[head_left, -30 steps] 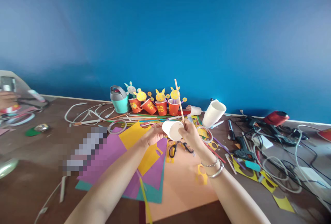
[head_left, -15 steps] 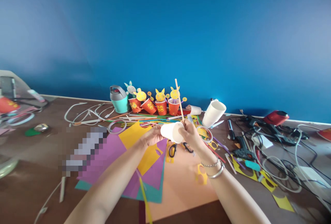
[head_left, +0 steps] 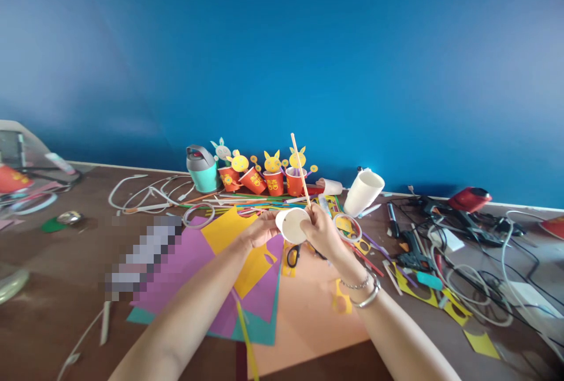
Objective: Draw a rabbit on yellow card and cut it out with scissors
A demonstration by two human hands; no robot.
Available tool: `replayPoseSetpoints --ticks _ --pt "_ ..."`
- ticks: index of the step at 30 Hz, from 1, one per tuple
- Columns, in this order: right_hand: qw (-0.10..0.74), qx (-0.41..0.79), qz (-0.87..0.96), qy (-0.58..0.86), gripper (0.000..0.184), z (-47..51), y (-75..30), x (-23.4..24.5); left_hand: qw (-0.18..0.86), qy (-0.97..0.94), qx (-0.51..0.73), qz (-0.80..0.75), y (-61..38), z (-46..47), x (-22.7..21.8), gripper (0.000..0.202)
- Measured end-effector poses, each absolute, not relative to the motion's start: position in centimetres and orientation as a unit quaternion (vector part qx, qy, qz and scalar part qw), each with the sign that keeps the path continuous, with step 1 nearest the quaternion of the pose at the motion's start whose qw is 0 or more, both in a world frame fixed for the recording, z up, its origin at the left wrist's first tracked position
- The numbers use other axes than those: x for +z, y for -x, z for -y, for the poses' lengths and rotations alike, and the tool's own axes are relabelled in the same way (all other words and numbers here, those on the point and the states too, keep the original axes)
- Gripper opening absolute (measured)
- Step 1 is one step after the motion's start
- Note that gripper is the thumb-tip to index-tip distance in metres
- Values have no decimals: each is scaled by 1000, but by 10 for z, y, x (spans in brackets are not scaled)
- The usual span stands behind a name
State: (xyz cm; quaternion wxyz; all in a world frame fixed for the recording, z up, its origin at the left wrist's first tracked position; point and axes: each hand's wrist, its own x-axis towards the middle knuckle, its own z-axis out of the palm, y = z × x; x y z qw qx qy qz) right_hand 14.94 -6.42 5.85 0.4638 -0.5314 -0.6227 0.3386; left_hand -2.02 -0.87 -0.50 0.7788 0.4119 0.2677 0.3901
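My left hand (head_left: 264, 229) is closed around the side of a white paper cup (head_left: 294, 227). The cup lies on its side in the air, its flat round base turned toward me, with a small dark spot near the base's upper left. In my right hand (head_left: 321, 228) a thin pale stick (head_left: 301, 165) is gripped, pointing up and slightly left. The thumb of that hand presses on the right part of the cup's base. Below the cup, black-handled scissors (head_left: 293, 256) lie partly hidden on peach paper (head_left: 317, 310).
Red cups (head_left: 274, 183) with yellow animal faces stand by the blue wall, beside a teal-and-grey container (head_left: 203, 169). A white cup stack (head_left: 363, 192) leans at the right. Purple paper (head_left: 176, 275) lies left; a glue gun (head_left: 413, 253) and tangled cables lie right.
The cup has turned so that its base now faces me more fully. The stick's upper end has shifted slightly left with my right hand.
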Motion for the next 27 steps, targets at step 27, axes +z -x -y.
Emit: replayPoseSetpoints --ticks 27 --pt "456 383 562 574 12 64 -151 64 754 -421 429 -265 17 6 -11 27"
